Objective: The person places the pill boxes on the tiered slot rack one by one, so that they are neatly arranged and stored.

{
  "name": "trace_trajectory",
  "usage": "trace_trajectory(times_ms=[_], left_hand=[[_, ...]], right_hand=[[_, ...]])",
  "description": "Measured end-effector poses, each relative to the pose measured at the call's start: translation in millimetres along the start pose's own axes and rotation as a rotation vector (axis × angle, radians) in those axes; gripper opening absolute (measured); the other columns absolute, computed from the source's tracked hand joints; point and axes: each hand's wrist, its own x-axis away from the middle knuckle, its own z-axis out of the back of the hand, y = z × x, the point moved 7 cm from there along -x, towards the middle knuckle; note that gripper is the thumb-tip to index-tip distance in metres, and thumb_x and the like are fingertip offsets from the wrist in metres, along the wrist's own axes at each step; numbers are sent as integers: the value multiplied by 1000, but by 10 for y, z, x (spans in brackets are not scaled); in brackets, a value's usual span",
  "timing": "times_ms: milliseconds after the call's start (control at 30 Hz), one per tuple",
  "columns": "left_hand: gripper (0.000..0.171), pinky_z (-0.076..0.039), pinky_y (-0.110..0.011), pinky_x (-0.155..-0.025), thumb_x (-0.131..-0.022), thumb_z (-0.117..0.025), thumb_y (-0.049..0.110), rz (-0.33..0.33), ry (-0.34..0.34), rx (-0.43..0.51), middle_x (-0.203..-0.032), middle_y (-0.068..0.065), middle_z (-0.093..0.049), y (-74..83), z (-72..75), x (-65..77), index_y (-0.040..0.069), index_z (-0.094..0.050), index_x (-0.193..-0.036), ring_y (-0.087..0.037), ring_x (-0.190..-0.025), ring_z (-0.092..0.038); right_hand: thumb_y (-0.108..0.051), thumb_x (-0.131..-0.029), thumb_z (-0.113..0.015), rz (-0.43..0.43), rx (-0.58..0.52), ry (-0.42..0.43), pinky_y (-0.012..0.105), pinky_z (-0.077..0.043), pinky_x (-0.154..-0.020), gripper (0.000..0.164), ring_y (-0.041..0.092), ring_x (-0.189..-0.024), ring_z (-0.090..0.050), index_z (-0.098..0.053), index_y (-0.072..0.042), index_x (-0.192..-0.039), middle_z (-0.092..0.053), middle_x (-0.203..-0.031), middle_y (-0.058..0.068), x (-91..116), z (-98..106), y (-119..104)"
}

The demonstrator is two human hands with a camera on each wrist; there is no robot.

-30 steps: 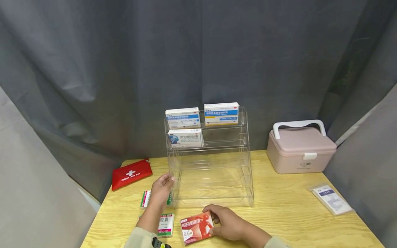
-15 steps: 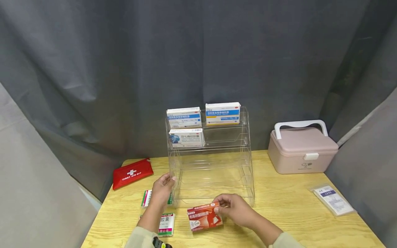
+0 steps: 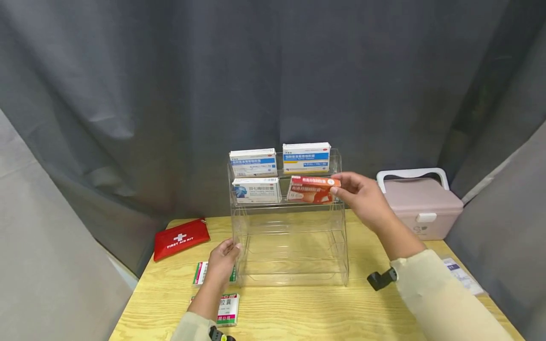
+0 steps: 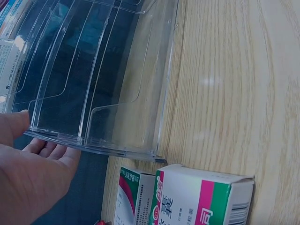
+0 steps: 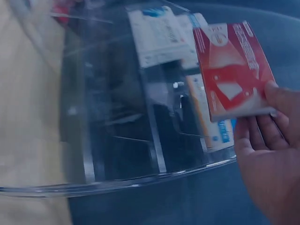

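In the head view, my right hand (image 3: pixel 362 196) pinches the right end of a red medicine box (image 3: pixel 309 193) between thumb and fingers. The box overlaps the right half of the second tier of a clear display rack (image 3: pixel 294 279), its top tilted into view. The right wrist view shows the red box's (image 5: pixel 232 70) printed face, the thumb on one side and fingers beneath. At the rack's left side, my left hand (image 3: pixel 222 263) grips the side panel, thumb inside and fingers outside. Beside the red box sits a white medicine box (image 3: pixel 257 191). Two blue-and-white boxes (image 3: pixel 305 158) fill the top tier.
Green-and-white medicine boxes (image 3: pixel 229 310) lie on the wooden table (image 3: pixel 307 312), partly behind the left forearm. A red first aid pouch (image 3: pixel 181 239) lies at left. A pink medicine case (image 3: pixel 420 208) stands at right, with a bagged white packet (image 3: pixel 462 274) before it.
My right hand has raised the red medicine box from the table up to the rack's second tier and tipped it more upright. The left hand keeps its place on the rack.
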Motion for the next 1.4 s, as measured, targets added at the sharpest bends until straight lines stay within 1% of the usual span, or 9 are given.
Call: trace_trajectory(times_ms=[167, 367, 567, 733, 933, 1267, 1333, 1367, 1400], left_hand=[[57, -30, -67, -131, -114, -61, 26, -10, -1, 7, -168, -28, -45, 21, -6, -2, 2, -46, -164, -50, -156, -42], [58, -30, -68, -131, -114, -61, 27, -19, -4, -1, -167, -28, -46, 8, 3, 7, 2, -46, -163, -51, -156, -42], [57, -32, -67, -130, -115, -59, 27, -11, 8, -17, -167, -28, -46, -58, 24, 35, 1, -45, -163, -51, -156, -42], [57, -32, -66, -131, -114, -59, 28, -20, -2, -2, -167, -26, -46, -38, 7, 12, 2, -46, -163, -49, -156, -43], [55, -34, -66, -130, -115, -59, 26, -44, -10, 0, -164, -29, -49, 2, -5, -18, -1, -47, -162, -50, -154, -45], [56, -35, -64, -130, -114, -60, 26, -49, -14, 5, -164, -28, -50, 4, -11, -41, -2, -48, -161, -48, -154, -45], [55, -35, -63, -130, -114, -60, 25, -49, -9, 9, -163, -28, -50, -4, -6, -40, -2, -48, -160, -48, -154, -45], [55, -35, -63, -130, -114, -60, 25, -50, -9, 8, -163, -29, -50, -3, -5, -35, -3, -48, -160, -49, -154, -45], [55, -36, -63, -130, -114, -60, 25, -49, -7, 8, -163, -29, -50, -6, -4, -30, -3, -48, -160, -49, -154, -45]], right_hand=[[-30, -108, -72, -4, 91, 52, 20, -57, -85, 39, 16, -113, -70, -68, -16, -145, -75, -135, 11, -297, 80, -147], [-27, -109, -71, -18, 138, 13, 31, -59, -86, 41, 26, -121, -71, -66, -18, -149, -73, -140, 9, -467, -94, -85], [-26, -110, -70, -27, 197, -31, 38, -63, -87, 40, 27, -118, -74, -65, -15, -148, -75, -136, 10, -487, -268, 59], [-29, -110, -69, 11, 289, -28, 48, -65, -89, 39, 30, -116, -76, -66, -14, -146, -79, -127, 12, -509, -312, 20], [-29, -111, -66, 32, 362, -3, 47, -63, -84, 37, 29, -109, -77, -68, -14, -145, -80, -120, 12, -517, -324, -25], [-18, -113, -62, 93, 450, 41, 53, -62, -94, 27, 36, -121, -73, -74, -8, -134, -66, -149, 17, -483, -396, -27], [-18, -112, -62, 111, 473, 43, 55, -60, -99, 29, 37, -125, -71, -73, -8, -138, -66, -150, 17, -472, -403, -36], [-18, -112, -62, 124, 486, 42, 57, -58, -101, 31, 38, -118, -73, -71, -8, -141, -65, -151, 18, -459, -405, -48], [-18, -112, -63, 146, 508, 45, 59, -57, -105, 34, 40, -119, -73, -70, -7, -143, -66, -151, 19, -441, -400, -67]])
